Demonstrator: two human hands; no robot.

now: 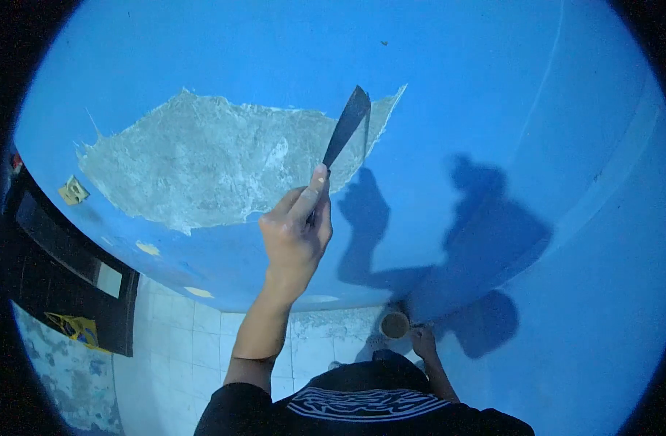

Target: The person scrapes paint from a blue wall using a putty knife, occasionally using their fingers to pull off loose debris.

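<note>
Head view: we see our left hand [297, 225] raised before the blue wall [456, 87], fingers closed around the lower end of a putty knife [347, 123]. Blade points up, slightly right, overlapping the right part of a jagged grey bare patch [202, 160]; we cannot tell whether it touches. Low down, our right hand [424, 341] is at the side of a round cup [383, 320], grip details too small to tell. Cup sits in view near the wall's base, above pale floor tiles [202, 334].
</note>
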